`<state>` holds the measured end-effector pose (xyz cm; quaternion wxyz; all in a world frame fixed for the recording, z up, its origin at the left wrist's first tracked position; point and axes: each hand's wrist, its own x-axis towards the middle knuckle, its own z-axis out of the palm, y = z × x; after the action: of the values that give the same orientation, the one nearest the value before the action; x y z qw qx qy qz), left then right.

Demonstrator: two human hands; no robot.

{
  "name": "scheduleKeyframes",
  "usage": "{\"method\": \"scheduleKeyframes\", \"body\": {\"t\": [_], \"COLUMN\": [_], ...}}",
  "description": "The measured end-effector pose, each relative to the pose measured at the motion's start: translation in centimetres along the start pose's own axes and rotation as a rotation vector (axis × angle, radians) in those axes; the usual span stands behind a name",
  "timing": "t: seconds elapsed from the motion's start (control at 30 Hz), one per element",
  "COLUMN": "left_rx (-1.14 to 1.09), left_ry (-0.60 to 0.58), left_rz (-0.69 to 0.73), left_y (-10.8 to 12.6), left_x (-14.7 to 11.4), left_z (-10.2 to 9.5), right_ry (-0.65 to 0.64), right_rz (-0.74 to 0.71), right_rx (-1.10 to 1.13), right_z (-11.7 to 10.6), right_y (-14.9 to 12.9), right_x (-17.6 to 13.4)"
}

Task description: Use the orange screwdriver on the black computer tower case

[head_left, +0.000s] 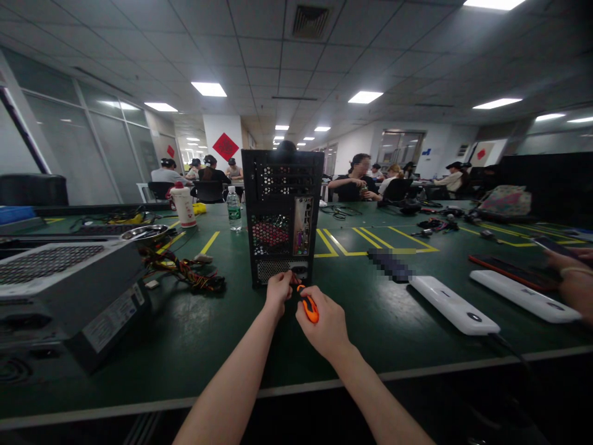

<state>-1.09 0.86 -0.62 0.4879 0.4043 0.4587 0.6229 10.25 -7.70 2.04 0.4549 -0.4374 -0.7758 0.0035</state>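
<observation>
A black computer case [273, 207] stands upright on the green table, its back panel facing me. My right hand [324, 322] is closed around the orange and black handle of a screwdriver [309, 306], which points at the bottom of that panel. My left hand [280, 292] is pinched beside the screwdriver's front end, close to the power supply [273, 271] in the lower part of the case. Whatever the left fingertips hold is too small to make out. The screwdriver's tip is hidden by the fingers.
Grey power supply units [69, 290] are stacked at left beside bundled cables [199, 278]. A water bottle [234, 210] and a white cup [184, 207] stand behind. At right lie white power banks [456, 304] and another person's hand [574, 281]. People sit farther back.
</observation>
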Motion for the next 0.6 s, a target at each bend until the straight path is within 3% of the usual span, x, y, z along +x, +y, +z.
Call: {"method": "scheduleKeyframes", "body": {"t": [0.17, 0.47, 0.6], "left_rx": [-0.014, -0.034, -0.037], "left_ry": [0.019, 0.039, 0.032], "left_rz": [0.002, -0.023, -0.027], "left_y": [-0.05, 0.17, 0.19], "left_x": [0.13, 0.04, 0.02], "left_z": [0.05, 0.14, 0.05], "right_ry": [-0.025, -0.030, -0.035], "right_rz": [-0.104, 0.037, -0.060], "right_rx": [-0.056, 0.031, -0.042], "right_z": [-0.22, 0.06, 0.00], "right_y": [-0.45, 0.03, -0.17], "right_x": [0.18, 0.01, 0.03]}}
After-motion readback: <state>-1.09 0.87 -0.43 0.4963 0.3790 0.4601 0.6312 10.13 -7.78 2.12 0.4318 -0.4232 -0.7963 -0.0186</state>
